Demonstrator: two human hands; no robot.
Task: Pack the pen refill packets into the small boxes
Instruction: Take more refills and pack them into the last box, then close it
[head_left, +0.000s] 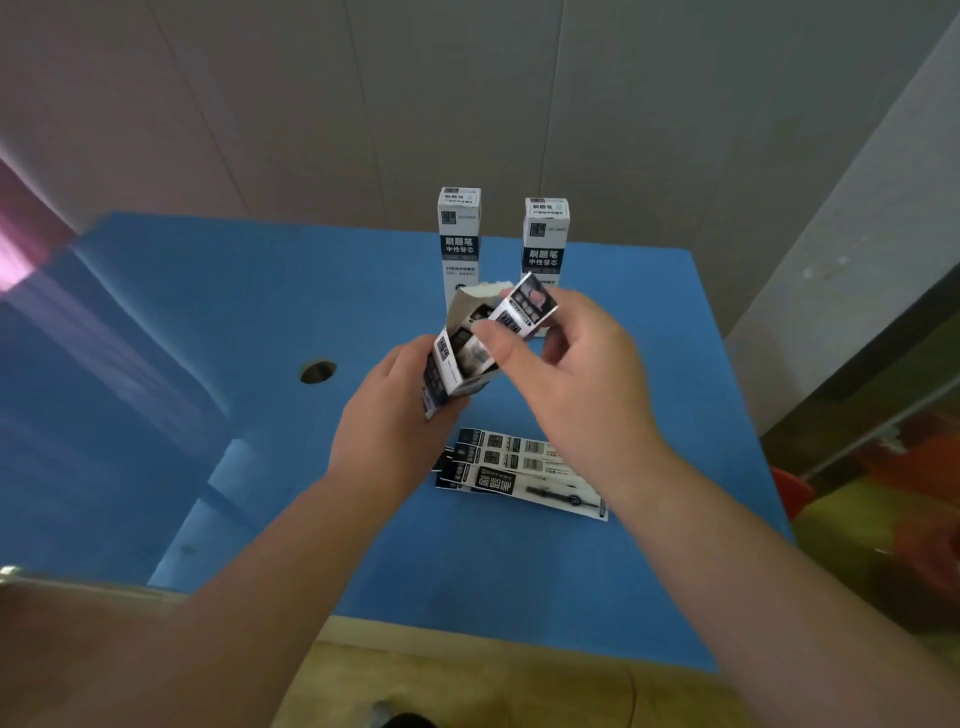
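Note:
My left hand (387, 415) grips a small white and dark blue box (453, 374) above the blue table (260, 467), its top flap open and tilted away. My right hand (566, 364) pinches a pen refill packet (524, 309) whose lower end sits in the box's open mouth. Several more refill packets (519, 473) lie flat on the table just below my hands. Two closed boxes stand upright behind, one on the left (460, 239) and one on the right (544, 239).
A round hole (317, 371) is in the table top left of my hands. The table's right edge borders a wall, with red and green things (893, 499) on the floor beyond. A wooden surface (519, 686) lies under the near edge.

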